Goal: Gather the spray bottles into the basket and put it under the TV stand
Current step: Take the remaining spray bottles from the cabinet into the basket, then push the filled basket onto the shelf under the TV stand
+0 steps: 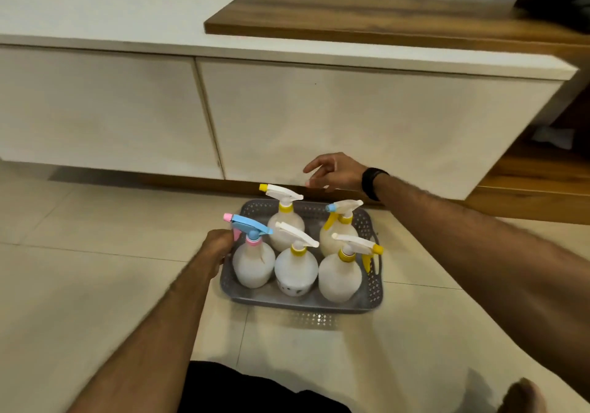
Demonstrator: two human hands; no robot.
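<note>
A grey perforated basket point(372, 297) sits on the tiled floor in front of the white TV stand point(351, 119). Several white spray bottles stand upright in it; one has a blue and pink trigger head point(250, 226), the others have white and yellow heads point(282, 194). My left hand point(217, 246) is closed on the basket's left rim. My right hand point(335, 171) hovers open above the basket's far edge, close to the stand's lower front, holding nothing.
A dark gap point(105, 175) runs under the TV stand above the floor. A wooden slab point(367, 17) lies on the stand's top at right. A wooden step point(536, 189) is at right. My knee and foot point(523, 396) are near the bottom edge.
</note>
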